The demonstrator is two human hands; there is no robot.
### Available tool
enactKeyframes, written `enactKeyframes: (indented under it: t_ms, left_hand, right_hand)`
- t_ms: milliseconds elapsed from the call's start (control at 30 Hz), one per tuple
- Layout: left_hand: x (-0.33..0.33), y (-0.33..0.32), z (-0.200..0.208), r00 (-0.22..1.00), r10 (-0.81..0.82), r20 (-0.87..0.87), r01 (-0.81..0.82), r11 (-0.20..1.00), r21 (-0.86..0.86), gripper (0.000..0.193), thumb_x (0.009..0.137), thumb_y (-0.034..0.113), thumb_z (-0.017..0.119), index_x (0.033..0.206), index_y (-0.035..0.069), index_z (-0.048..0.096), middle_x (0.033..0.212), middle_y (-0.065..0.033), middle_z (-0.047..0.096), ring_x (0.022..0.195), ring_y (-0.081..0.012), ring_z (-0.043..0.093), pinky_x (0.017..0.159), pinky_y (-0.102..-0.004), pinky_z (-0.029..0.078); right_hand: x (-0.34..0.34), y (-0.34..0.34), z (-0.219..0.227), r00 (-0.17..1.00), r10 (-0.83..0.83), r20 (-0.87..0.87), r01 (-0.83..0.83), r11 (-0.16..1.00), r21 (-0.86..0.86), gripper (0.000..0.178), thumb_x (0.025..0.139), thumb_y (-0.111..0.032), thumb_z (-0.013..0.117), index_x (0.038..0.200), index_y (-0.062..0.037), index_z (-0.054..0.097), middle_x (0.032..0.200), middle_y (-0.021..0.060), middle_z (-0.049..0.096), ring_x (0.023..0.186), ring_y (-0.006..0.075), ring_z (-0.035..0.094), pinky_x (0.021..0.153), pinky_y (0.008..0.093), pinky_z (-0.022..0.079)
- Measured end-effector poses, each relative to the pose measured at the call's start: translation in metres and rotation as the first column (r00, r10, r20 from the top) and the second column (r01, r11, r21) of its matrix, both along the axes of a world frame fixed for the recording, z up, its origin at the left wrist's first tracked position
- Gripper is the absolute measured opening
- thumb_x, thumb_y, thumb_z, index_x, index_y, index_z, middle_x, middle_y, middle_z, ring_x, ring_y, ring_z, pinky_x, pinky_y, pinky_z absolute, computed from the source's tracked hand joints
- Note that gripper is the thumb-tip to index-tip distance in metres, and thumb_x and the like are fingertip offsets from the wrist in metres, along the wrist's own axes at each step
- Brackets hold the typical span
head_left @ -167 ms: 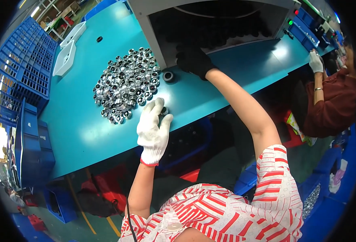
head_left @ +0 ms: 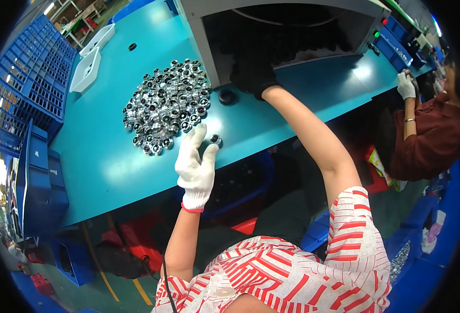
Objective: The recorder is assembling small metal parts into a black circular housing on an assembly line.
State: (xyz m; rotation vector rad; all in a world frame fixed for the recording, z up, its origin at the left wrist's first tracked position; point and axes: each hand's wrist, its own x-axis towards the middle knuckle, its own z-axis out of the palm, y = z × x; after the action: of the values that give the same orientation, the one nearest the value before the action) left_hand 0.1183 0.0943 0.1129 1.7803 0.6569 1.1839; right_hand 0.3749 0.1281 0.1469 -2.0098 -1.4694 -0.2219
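Note:
My left hand (head_left: 194, 164), in a white knit glove with a red cuff, is over the turquoise table (head_left: 110, 188) with thumb and fingers apart. Just right of its fingertips stands a small silver metal part with a dark centre (head_left: 216, 140), apart from the glove. A heap of similar shiny parts (head_left: 167, 104) lies beyond it. My right hand (head_left: 254, 78), in a black glove, reaches into the dark opening of a grey box-shaped machine (head_left: 214, 62). Its fingers blend into the darkness, so what they hold is hidden. Beside it sits a black round piece (head_left: 226, 96).
White trays (head_left: 85, 70) and blue slatted crates (head_left: 32, 73) line the left side. A small black ring (head_left: 132, 47) lies past the heap. Red and green lights (head_left: 377, 34) mark the machine's right edge. At the far right sits a person in a dark red top (head_left: 428, 135).
My left fingers have come away from the small metal part, which now stands free. The black round piece looks turned, its hole out of sight. My right hand stays at the machine opening.

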Motion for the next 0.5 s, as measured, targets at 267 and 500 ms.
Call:
enactKeyframes:
  t_ms: [267,500]
  left_hand:
    - [-0.021,-0.008,0.004,0.998,-0.022,0.051,0.029,0.988,-0.150,0.043,0.086,-0.001,0.059,0.127,-0.004,0.048,0.128,-0.0161,0.053,0.120,-0.0232,0.049,0.103,-0.0335,0.036]
    - [-0.048,-0.045,0.017,0.992,0.012,0.124,0.031,0.938,-0.345,0.040,0.083,-0.007,0.059,0.122,-0.006,0.051,0.123,-0.0176,0.057,0.118,-0.0237,0.052,0.100,-0.0332,0.039]
  right_hand:
    - [0.004,-0.003,0.002,0.985,-0.014,0.170,0.010,1.000,0.021,0.030,0.077,-0.027,0.062,0.095,-0.0037,0.066,0.109,0.0177,0.057,0.105,0.0346,0.053,0.089,0.0429,0.044]
    - [-0.047,-0.037,-0.007,0.958,0.161,0.239,-0.111,0.972,-0.208,0.021,0.070,-0.019,0.069,0.087,-0.0066,0.068,0.102,0.0116,0.061,0.100,0.0296,0.055,0.086,0.0411,0.045]
